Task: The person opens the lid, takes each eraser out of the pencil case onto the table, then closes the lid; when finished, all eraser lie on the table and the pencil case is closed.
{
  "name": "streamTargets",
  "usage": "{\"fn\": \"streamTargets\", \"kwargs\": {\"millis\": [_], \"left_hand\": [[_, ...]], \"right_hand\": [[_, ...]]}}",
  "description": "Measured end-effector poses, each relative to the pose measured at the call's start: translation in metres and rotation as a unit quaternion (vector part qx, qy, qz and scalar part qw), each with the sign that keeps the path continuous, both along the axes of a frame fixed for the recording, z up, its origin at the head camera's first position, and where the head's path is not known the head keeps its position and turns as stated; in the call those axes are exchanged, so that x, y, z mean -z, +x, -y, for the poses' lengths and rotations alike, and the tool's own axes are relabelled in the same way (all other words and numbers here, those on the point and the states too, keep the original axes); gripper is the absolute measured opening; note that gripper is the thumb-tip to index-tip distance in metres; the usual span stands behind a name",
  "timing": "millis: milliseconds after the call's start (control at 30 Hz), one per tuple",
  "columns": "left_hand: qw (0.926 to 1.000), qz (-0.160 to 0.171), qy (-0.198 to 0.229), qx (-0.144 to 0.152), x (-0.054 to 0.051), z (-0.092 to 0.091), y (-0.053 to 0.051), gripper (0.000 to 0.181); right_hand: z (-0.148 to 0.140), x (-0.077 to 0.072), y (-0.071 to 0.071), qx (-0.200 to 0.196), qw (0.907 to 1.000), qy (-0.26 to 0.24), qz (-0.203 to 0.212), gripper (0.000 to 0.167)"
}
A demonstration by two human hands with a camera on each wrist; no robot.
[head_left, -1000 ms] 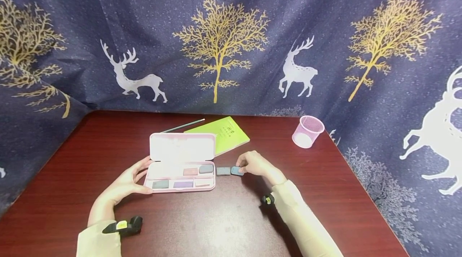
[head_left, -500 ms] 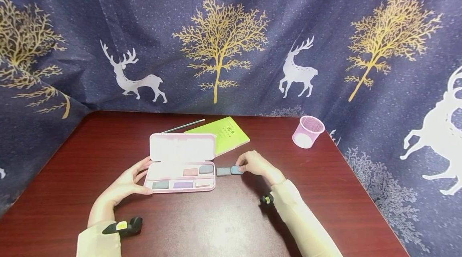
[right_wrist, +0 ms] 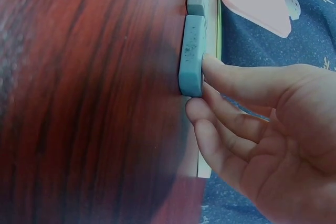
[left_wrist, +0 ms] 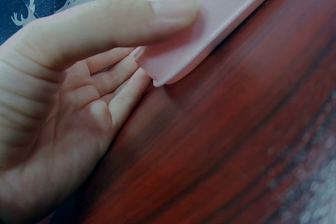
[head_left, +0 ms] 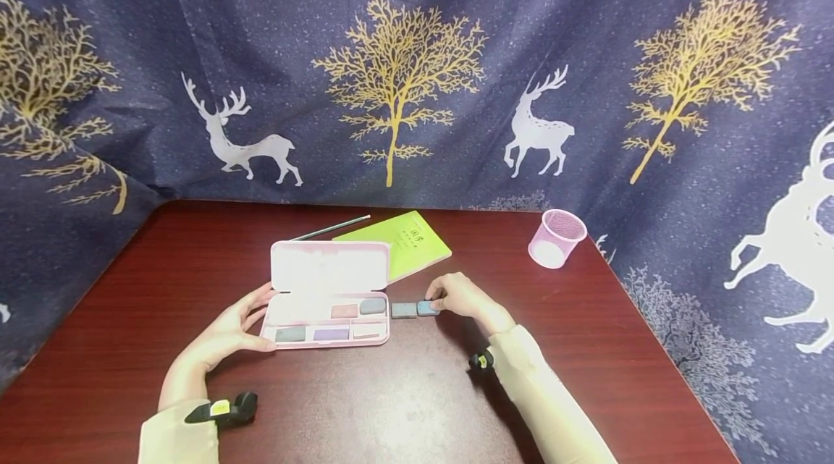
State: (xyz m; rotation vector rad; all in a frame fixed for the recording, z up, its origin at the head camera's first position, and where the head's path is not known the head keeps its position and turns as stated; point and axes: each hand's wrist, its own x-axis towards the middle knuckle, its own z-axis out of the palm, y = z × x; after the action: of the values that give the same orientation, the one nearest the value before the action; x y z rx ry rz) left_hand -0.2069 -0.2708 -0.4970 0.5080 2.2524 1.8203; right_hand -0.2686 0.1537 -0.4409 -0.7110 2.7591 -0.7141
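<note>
A pink pencil case point(head_left: 326, 344) lies with its lid point(head_left: 329, 266) raised. Inside are several erasers, among them a reddish one point(head_left: 344, 312) and a purple one point(head_left: 331, 334). My left hand point(head_left: 224, 330) holds the case's left end, thumb at the front corner and fingers behind; the left wrist view shows the thumb over the pink wall point(left_wrist: 236, 9). To the right of the case, a grey-green eraser point(head_left: 404, 310) and a blue eraser point(right_wrist: 191, 56) lie end to end on the table. My right hand point(head_left: 462, 297) pinches the blue one at its outer end.
Behind the case are a green booklet point(head_left: 420, 243), partly covered by the lid, and a pencil point(head_left: 332, 227). A pink mesh pen holder point(head_left: 556, 238) stands at the back right of the brown table point(head_left: 554, 391). A deer-patterned cloth point(head_left: 456, 87) hangs behind.
</note>
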Motion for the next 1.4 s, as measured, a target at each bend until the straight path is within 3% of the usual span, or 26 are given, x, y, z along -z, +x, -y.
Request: {"fn": "streamTargets", "kwargs": {"millis": [233, 500, 733, 900, 1233, 1400], "left_hand": [[1.0000, -0.006, 0.002, 0.002, 0.001, 0.001, 0.000, 0.106], [1.0000, -0.009, 0.003, 0.003, 0.003, 0.001, -0.001, 0.106], [0.9999, -0.010, 0.005, 0.002, 0.003, 0.001, -0.001, 0.106], [1.0000, -0.009, 0.001, 0.000, 0.003, 0.000, -0.001, 0.106], [1.0000, -0.004, -0.006, -0.006, 0.000, 0.000, 0.000, 0.107], [0.9999, -0.005, -0.005, -0.007, 0.001, -0.001, 0.000, 0.107]], "right_hand": [[0.001, 0.000, -0.001, 0.003, 0.9998, -0.010, -0.015, 0.010], [0.016, -0.011, 0.004, 0.001, 0.9956, -0.064, -0.069, 0.007], [0.043, -0.016, 0.009, -0.039, 0.9875, -0.112, -0.104, 0.009], [0.064, -0.014, 0.012, -0.065, 0.9806, -0.116, -0.144, 0.008], [0.100, -0.011, 0.016, -0.086, 0.9774, -0.119, -0.152, 0.007], [0.113, -0.011, 0.017, -0.083, 0.9827, -0.105, -0.128, 0.009]]}}
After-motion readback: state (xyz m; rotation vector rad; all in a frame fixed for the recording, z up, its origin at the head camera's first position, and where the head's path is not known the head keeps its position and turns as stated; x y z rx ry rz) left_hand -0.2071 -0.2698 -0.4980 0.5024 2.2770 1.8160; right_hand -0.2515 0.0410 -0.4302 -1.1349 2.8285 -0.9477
